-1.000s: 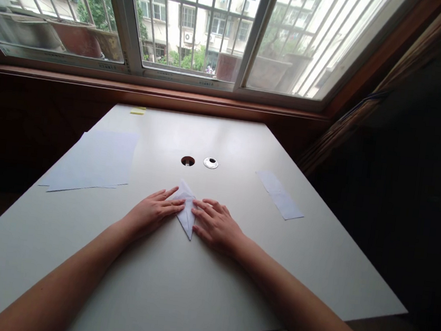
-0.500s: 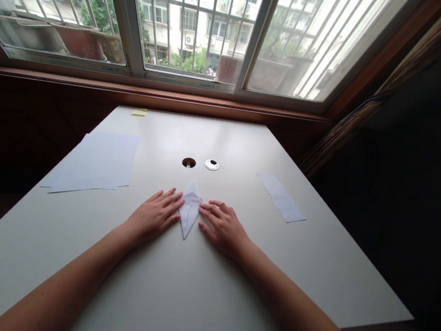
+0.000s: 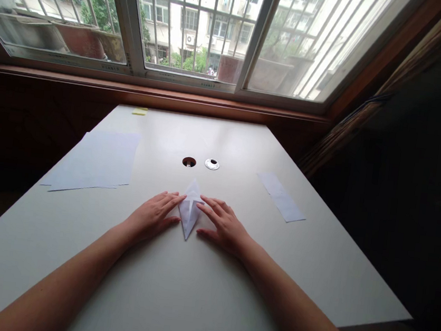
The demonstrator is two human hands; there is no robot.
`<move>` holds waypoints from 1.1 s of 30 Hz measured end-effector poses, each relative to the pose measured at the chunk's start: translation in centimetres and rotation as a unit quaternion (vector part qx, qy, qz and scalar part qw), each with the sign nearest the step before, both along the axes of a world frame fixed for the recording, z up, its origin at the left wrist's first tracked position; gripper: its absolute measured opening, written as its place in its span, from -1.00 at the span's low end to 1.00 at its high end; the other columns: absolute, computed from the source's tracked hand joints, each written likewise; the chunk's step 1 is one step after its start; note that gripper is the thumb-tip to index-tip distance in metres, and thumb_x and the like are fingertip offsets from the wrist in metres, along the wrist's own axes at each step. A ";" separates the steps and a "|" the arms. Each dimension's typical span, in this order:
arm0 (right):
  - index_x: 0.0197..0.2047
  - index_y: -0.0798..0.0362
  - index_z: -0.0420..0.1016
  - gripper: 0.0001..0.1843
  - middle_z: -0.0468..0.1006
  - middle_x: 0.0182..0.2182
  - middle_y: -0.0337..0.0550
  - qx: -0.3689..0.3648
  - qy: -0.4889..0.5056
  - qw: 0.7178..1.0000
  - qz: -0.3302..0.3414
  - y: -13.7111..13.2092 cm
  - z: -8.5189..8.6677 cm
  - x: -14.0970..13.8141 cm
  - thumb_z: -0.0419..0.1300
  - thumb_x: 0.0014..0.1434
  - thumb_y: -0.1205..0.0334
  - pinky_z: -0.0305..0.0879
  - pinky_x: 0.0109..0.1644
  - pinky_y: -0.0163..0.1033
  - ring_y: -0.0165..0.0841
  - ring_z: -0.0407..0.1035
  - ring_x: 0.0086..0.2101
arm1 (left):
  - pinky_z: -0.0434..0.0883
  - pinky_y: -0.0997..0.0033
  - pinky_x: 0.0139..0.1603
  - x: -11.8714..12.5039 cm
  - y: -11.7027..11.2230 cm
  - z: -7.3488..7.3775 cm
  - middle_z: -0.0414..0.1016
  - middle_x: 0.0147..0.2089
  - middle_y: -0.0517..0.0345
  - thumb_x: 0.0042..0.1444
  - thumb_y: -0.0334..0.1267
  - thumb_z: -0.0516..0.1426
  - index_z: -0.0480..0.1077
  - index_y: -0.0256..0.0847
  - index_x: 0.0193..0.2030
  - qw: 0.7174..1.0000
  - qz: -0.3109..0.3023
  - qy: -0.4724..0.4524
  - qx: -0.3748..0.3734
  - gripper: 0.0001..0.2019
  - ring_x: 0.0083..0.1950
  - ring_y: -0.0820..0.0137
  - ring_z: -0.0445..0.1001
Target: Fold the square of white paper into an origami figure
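A folded white paper (image 3: 189, 215), shaped like a narrow diamond, lies on the white table (image 3: 174, 288) with one point towards me. Fold lines and a crosswise edge show on its upper face. At its left side is my left hand (image 3: 158, 212), fingers stretched out and fingertips touching the paper's edge. From the other side my right hand (image 3: 224, 224) reaches in, its fingers spread and the fingertips on the right edge. Both thumbs rest lower, close to the paper's sides. Neither hand is closed round anything.
Several white sheets (image 3: 97, 162) lie at the left, and a paper strip (image 3: 281, 198) lies at the right. Beyond the folded paper are a round cable hole (image 3: 189, 162) and its metal cover (image 3: 212, 164). A yellow slip (image 3: 139, 111) lies near the far edge, below the window.
The folded paper's upper face looks different, with a clearer crosswise edge and centre crease. My fingers have shifted slightly upward along its sides, and my thumbs stand further apart from them.
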State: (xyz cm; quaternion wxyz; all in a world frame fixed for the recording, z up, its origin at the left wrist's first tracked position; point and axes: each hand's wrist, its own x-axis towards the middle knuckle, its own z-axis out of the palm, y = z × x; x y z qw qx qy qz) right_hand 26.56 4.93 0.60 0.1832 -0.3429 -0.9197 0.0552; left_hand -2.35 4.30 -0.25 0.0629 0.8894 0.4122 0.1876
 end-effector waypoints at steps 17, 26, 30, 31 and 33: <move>0.08 -0.09 0.46 -0.56 0.47 -0.09 -0.07 -0.101 0.128 0.985 0.051 0.6 0.2 0.5 0.38 0.13 0.16 0.37 0.08 -0.04 -0.21 0.36 -0.05 | 0.44 0.11 0.19 1.2 -0.7 0.6 0.35 0.25 -0.01 0.35 -0.09 0.07 0.13 0.02 0.37 0.997 -0.024 -0.054 -0.056 -0.51 0.20 0.20 0.41; -0.32 0.01 0.44 -0.67 0.50 -0.17 -0.05 -0.085 0.163 0.975 0.124 0.8 0.4 0.5 0.39 0.08 -0.04 0.36 0.09 -0.05 -0.18 0.37 0.02 | 0.40 0.06 0.23 1.2 -0.8 0.7 0.35 0.23 -0.08 0.30 0.00 0.11 0.20 -0.07 0.33 0.997 -0.030 -0.056 -0.050 -0.49 0.23 0.13 0.38; -0.32 0.00 0.43 -0.67 0.53 -0.19 -0.05 -0.072 0.154 0.978 0.122 0.8 0.2 0.4 0.38 0.10 -0.06 0.36 0.08 -0.03 -0.17 0.38 0.01 | 0.40 0.13 0.21 1.2 -0.8 0.9 0.35 0.20 -0.03 0.31 0.01 0.08 0.31 -0.08 0.18 0.994 -0.029 -0.070 -0.074 -0.62 0.21 0.18 0.39; -0.32 0.00 0.43 -0.66 0.54 -0.19 -0.06 -0.070 0.151 0.979 0.122 0.8 0.2 0.3 0.37 0.10 -0.07 0.36 0.09 -0.03 -0.17 0.39 0.01 | 0.40 0.14 0.21 1.2 -0.8 0.9 0.34 0.20 -0.03 0.31 0.02 0.08 0.29 -0.08 0.18 0.994 -0.025 -0.074 -0.080 -0.61 0.20 0.18 0.39; -0.32 0.00 0.43 -0.65 0.55 -0.19 -0.05 -0.068 0.147 0.980 0.120 0.8 0.2 0.3 0.38 0.09 -0.08 0.35 0.09 -0.03 -0.17 0.39 0.00 | 0.40 0.13 0.20 1.6 -1.0 1.0 0.35 0.18 -0.04 0.30 0.04 0.08 0.22 -0.08 0.25 0.992 -0.008 -0.085 -0.093 -0.55 0.18 0.17 0.40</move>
